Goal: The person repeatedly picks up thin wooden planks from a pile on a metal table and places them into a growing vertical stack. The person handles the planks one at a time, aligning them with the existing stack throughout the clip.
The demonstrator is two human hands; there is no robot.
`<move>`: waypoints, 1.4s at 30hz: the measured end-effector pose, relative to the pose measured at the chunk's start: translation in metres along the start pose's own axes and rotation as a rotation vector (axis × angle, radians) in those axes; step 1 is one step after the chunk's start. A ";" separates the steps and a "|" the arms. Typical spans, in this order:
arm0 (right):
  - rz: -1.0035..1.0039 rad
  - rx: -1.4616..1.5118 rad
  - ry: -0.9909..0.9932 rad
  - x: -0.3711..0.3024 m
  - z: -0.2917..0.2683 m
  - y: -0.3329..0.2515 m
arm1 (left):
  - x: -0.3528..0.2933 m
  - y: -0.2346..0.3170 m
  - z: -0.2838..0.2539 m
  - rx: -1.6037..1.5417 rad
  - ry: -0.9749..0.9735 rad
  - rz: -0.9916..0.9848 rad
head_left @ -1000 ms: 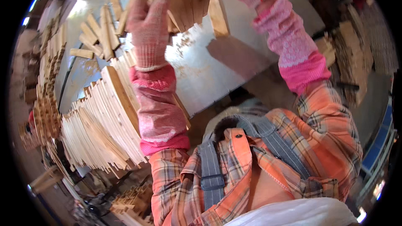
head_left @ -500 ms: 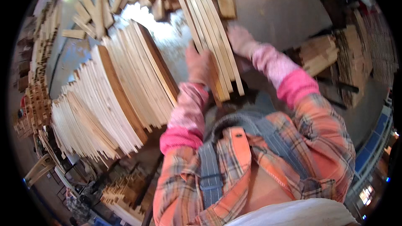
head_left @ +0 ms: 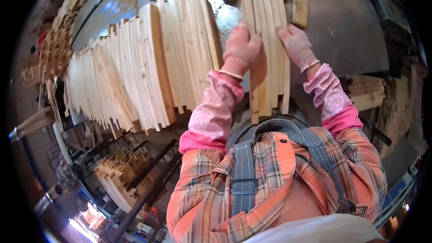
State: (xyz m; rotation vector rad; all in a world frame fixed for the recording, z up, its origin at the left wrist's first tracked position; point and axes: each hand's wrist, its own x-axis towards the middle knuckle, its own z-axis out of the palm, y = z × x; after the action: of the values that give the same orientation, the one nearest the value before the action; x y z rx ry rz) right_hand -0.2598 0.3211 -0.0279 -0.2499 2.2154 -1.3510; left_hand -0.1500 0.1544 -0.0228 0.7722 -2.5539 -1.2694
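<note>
Several long, pale wooden strips (head_left: 268,67) stand side by side as a narrow bundle, running from the far edge of the view toward my body. My left hand (head_left: 242,49), in a pinkish knit glove, grips the bundle's left side, its thumb lying toward the strips. On the opposite side my right hand (head_left: 298,48), gloved alike, has its fingers bent against the outermost strip. The bundle is held between both hands, and its near ends are uneven. Glove fingertips are partly hidden along the wood.
A wide row of upright wooden strips (head_left: 135,72) stands to the left on the metal tabletop (head_left: 346,31). Shorter wood pieces (head_left: 300,0) lie at the far side. Stacked wood (head_left: 119,175) sits lower left beside dark metal bars (head_left: 155,189); more stacks (head_left: 366,92) are at right.
My view has shifted, so the wood appears farther right and higher. My right hand has come from slightly beside the bundle onto its right edge; the left hand remains at its left side.
</note>
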 end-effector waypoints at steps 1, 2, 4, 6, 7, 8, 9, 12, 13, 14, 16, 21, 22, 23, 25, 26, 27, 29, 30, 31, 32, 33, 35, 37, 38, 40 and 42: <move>-0.081 -0.119 0.012 -0.002 0.015 -0.025 | 0.004 -0.015 -0.016 -0.042 0.060 0.044; -0.142 -0.238 0.051 -0.003 0.025 -0.042 | 0.004 -0.004 -0.045 -0.099 -0.029 -0.138; -0.355 -0.411 -0.045 0.031 0.058 -0.025 | 0.018 -0.009 -0.088 -0.052 -0.132 -0.050; -0.276 -0.333 -0.206 0.024 0.125 -0.056 | 0.001 -0.064 -0.145 0.049 0.006 -0.057; -0.237 -0.318 -0.313 0.014 0.163 -0.074 | -0.014 -0.098 -0.172 0.133 0.120 -0.097; -0.212 -0.324 -0.417 0.008 0.194 -0.086 | -0.028 -0.127 -0.188 0.244 0.202 -0.134; -0.176 -0.336 -0.520 0.005 0.220 -0.089 | -0.040 -0.152 -0.193 0.360 0.241 -0.156; -0.085 -0.386 -0.795 0.019 0.244 -0.084 | -0.055 -0.144 -0.166 0.788 0.201 -0.175; -0.075 -0.403 -0.880 0.025 0.236 -0.083 | -0.060 -0.142 -0.160 0.935 0.191 -0.187; -0.101 -0.410 -0.955 0.027 0.228 -0.086 | -0.066 -0.147 -0.164 0.922 0.196 -0.211; -0.349 -0.334 -0.747 0.037 0.197 -0.079 | -0.063 -0.165 -0.169 0.885 0.210 -0.241; -0.013 -0.569 0.151 0.135 0.003 -0.067 | -0.045 -0.152 -0.183 0.894 0.298 -0.228; 0.061 -0.610 0.263 0.157 -0.037 -0.044 | -0.023 -0.134 -0.180 0.900 0.328 -0.221; 0.129 -0.645 0.355 0.172 -0.069 -0.033 | 0.001 -0.108 -0.175 0.770 0.348 -0.085; 0.309 -0.658 0.362 0.198 -0.094 -0.013 | 0.071 -0.055 -0.153 0.505 0.376 0.188; 0.374 -0.640 0.306 0.211 -0.094 -0.002 | 0.107 -0.037 -0.137 0.469 0.314 0.258; 0.450 -0.629 0.259 0.221 -0.100 0.009 | 0.146 -0.024 -0.115 0.418 0.240 0.329; 0.404 -0.404 0.237 0.220 -0.111 -0.006 | 0.213 -0.022 -0.075 0.364 0.241 0.249; 0.379 -0.336 0.262 0.224 -0.117 -0.008 | 0.250 -0.021 -0.055 0.346 0.220 0.180; 0.345 -0.266 0.269 0.233 -0.119 -0.011 | 0.284 -0.024 -0.044 0.340 0.208 0.099; 0.306 -0.288 0.260 0.245 -0.112 -0.016 | 0.317 -0.044 -0.042 0.345 0.164 0.004; 0.301 -0.273 0.194 0.257 -0.101 -0.023 | 0.340 -0.067 -0.048 0.358 0.135 -0.099; 0.310 -0.245 0.107 0.288 -0.093 -0.029 | 0.363 -0.076 -0.022 0.402 0.040 -0.275; 0.296 0.019 0.082 0.317 -0.091 -0.002 | 0.372 -0.051 0.025 0.497 0.100 -0.382; 0.289 0.153 0.076 0.332 -0.091 0.017 | 0.376 -0.034 0.034 0.362 0.035 -0.372; 0.261 0.423 0.029 0.351 -0.081 0.038 | 0.364 -0.031 0.043 -0.052 -0.044 -0.373; 0.157 0.386 -0.061 0.365 -0.086 0.035 | 0.348 -0.021 0.049 -0.424 -0.137 -0.523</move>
State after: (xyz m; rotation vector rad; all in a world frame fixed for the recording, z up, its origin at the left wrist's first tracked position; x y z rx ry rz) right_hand -0.6086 0.2526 -0.1515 0.0231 1.8354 -1.6202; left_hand -0.4556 -0.0058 -0.0906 1.3334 -2.1111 -1.9897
